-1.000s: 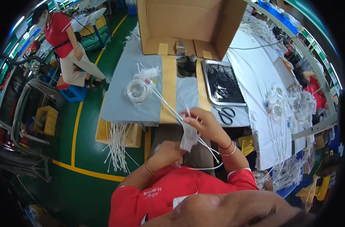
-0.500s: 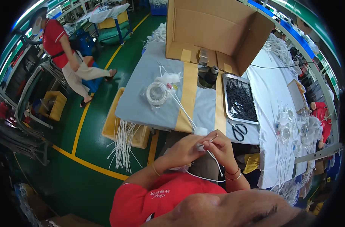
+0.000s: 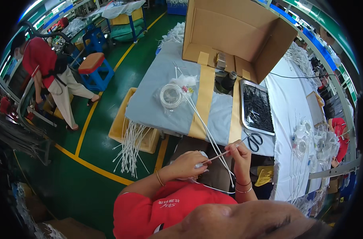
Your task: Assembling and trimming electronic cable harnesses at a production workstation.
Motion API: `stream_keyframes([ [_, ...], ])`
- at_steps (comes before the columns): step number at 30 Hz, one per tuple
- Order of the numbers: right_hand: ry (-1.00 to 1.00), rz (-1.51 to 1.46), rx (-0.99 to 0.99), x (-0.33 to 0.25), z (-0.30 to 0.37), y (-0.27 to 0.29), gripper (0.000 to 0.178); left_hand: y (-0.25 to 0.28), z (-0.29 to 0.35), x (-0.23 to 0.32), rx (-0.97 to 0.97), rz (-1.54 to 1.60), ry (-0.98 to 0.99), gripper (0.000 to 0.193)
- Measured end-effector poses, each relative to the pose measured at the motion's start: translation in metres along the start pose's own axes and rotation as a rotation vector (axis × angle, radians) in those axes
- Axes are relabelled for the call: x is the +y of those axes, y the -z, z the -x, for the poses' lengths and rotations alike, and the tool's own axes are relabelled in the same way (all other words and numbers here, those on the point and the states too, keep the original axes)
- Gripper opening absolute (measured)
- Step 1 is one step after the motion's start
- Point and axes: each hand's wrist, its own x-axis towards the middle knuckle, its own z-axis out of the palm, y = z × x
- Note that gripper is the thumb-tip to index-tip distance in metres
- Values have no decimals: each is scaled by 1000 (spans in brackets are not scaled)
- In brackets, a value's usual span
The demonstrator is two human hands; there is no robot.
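Note:
Above my lap, a thin pale rod-like piece (image 3: pixel 217 156), perhaps a tube or cable, runs straight between my hands. My left hand (image 3: pixel 186 164) is closed round its lower end, with a bit of white material at the fingers. My right hand (image 3: pixel 240 156) pinches the other end, where a thin dark tip sticks out toward the scissors. White cables (image 3: pixel 205 126) stretch from the table past my hands, their ends hanging beside the right wrist. On the grey tabletop lies a coil of white cable (image 3: pixel 170 96) in clear plastic. Whether it joins the held piece I cannot tell.
Black-handled scissors (image 3: pixel 254 142) lie near the table's front edge, by a metal tray (image 3: pixel 243 104) of black pieces. Behind stand a dark cylindrical tool (image 3: pixel 229 81) and an open cardboard box (image 3: pixel 233 28). A yellow bin (image 3: pixel 150 143) with white cables sits left; a person (image 3: pixel 46 63) bends beyond.
My hands have moved apart, drawing the pale piece straight between them; the left went left, the right slightly right. The person at the left has moved further left and bent down.

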Motion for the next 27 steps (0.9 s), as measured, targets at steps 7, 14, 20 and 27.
stream_keyframes([
  [7, -22, -15, 9, 6, -6, 2, 23, -16, 20, -5, 20, 72, 104, 29],
  [14, 53, 118, -137, -24, -8, -11, 18, -13, -21, 38, 264, 851, 178, 24],
  [20, 95, -15, -72, -43, 9, 2, 17, -21, -26, 37, 182, 649, 185, 21],
  [27, -184, -395, 24, -5, 2, 20, 31, -12, -31, 31, 363, 728, 294, 21],
])
